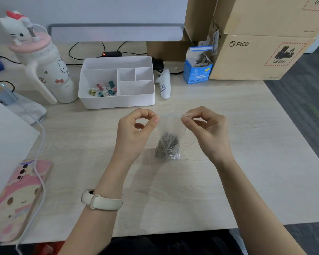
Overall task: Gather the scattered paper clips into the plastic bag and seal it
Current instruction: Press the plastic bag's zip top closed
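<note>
A small clear plastic bag (170, 124) hangs upright over the middle of the wooden desk (228, 144). A heap of silver paper clips (167, 147) fills its bottom, which touches the desk. My left hand (136, 131) pinches the bag's top left corner between thumb and forefinger. My right hand (208, 129) pinches the top right corner the same way. The bag's top edge is stretched flat between the two hands. No loose paper clips show on the desk.
Behind the hands stands a white compartment tray (116, 102) holding several coloured binder clips (104, 88). A cartoon-cat bottle (44, 67) stands at the left, a white controller (165, 85), a blue box (198, 70) and cardboard boxes (256, 57) at the right. A phone (13, 199) with cable lies front left.
</note>
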